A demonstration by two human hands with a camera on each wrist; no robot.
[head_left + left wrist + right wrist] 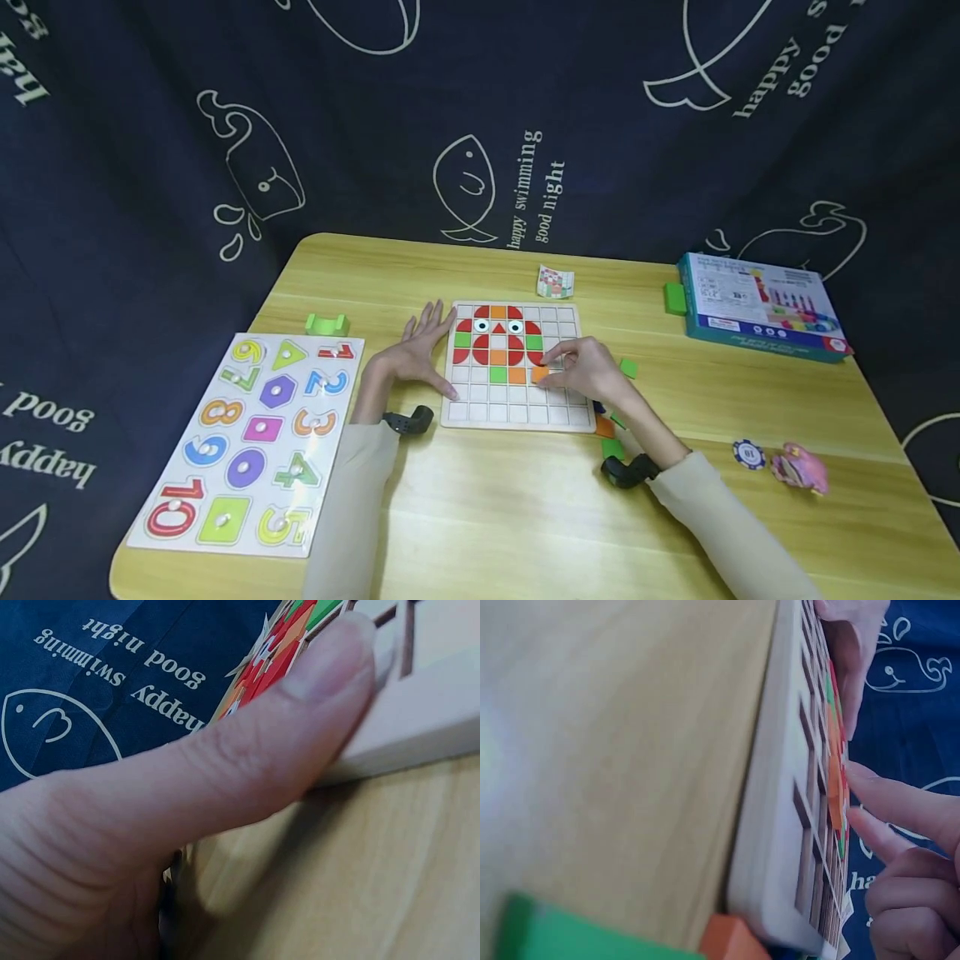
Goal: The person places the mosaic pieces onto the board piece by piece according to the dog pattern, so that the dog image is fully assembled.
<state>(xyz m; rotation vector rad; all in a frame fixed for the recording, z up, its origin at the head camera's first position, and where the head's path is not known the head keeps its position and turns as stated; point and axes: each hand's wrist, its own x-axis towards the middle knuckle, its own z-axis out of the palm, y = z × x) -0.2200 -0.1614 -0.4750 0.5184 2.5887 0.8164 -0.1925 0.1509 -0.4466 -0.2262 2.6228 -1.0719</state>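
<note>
Dark curtain [600, 125] is hung behind the desk [487, 508], along whose left edge a number board [260, 497] is laid. Mid-desk, the left edge of a grid board [517, 394] is steadied by the left hand's [415, 354] spread fingers; toward its right edge, an orange tile [538, 374] is pinched by the right hand [588, 367].

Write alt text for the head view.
The right hand pinches an orange tile over a gridded board partly filled with coloured tiles; the left hand touches its left edge. A number puzzle lies left, a box right.

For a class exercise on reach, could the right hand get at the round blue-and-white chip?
Probably yes: the chip lies uncovered, though the right hand seems busy pinching a square orange tile.
</note>
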